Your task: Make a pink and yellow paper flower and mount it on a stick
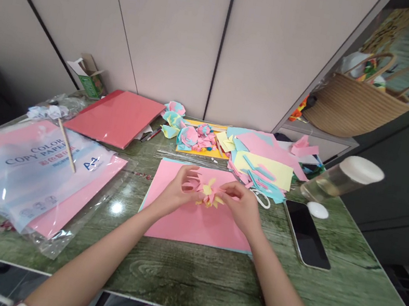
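Head view: left hand (179, 189) curls round paper flower (208, 190) at 9 o'clock, right hand (241, 205) pinches petals (216, 197) at 3; probably light, crushable; best gripped low.

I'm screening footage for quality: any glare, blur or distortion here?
Head view: a glare spot on the tabletop, left of the pink sheets; same view: the bottle leans outward, likely lens distortion; same view: fine folds of the paper flower look soft.
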{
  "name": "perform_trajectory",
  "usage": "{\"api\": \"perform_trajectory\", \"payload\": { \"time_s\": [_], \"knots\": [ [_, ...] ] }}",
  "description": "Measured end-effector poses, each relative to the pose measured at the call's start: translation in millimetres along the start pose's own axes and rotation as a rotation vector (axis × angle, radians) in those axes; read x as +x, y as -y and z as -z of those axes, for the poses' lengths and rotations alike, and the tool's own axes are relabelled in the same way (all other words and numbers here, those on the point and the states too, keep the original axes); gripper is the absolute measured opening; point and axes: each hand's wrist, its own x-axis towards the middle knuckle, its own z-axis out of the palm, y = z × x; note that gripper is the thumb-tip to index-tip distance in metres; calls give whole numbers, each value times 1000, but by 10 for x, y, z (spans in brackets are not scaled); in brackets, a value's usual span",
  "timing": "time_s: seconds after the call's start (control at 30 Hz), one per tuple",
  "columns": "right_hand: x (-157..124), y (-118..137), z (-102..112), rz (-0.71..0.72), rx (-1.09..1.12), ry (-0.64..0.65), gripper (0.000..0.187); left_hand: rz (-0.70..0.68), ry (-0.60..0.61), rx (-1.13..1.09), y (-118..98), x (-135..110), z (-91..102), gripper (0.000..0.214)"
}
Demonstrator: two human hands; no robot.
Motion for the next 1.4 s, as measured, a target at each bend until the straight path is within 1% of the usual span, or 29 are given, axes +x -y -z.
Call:
{"api": "perform_trajectory", "payload": {
  "time_s": [0.03,0.1,0.2,0.27,0.33,0.4,0.57,0.67,0.77,0.83,0.9,0.97,1.1,1.2,1.3,1.4],
  "knots": [
    [6,-17,-3,-8,22,-31,12,1,-17,-1,32,9,-6,69],
    [12,-38,-11,-7,55,-75,13,21,-12,-24,102,21,-38,78],
    [12,-49,-24,-1,79,-111,16,12,-37,-56,177,21,-102,78],
    [12,-54,-28,-7,80,-125,18,-11,-14,-72,182,11,-130,78],
    [14,-64,-27,-18,93,-122,20,-24,30,-92,162,0,-137,75],
    [15,-75,-28,-33,126,-98,22,-20,39,-120,140,-9,-132,67],
    [1,-92,-68,-82,165,-51,24,63,-81,-140,132,-36,-145,49],
    [-10,-90,-100,-88,154,-51,26,84,-128,-109,120,-60,-185,49],
    [-18,-82,-116,-86,162,-42,26,119,-112,-79,98,-71,-208,57],
    [-23,-76,-119,-81,164,-41,26,120,-95,-84,98,-68,-205,55],
    [-32,-64,-121,-69,153,-41,24,94,-100,-72,116,-56,-195,49],
    [-47,-41,-122,-48,133,-34,22,53,-132,-35,144,-40,-187,44],
    [-83,31,-127,47,60,-68,18,-34,-183,-12,172,-24,-195,40],
    [-104,79,-135,97,7,-105,15,-97,-227,23,146,-45,-213,40],
    [-124,102,-149,105,4,-123,15,-167,-277,85,105,-85,-231,43],
    [-153,106,-167,101,-29,-160,16,-200,-308,139,84,-119,-245,46]
  ]
}}
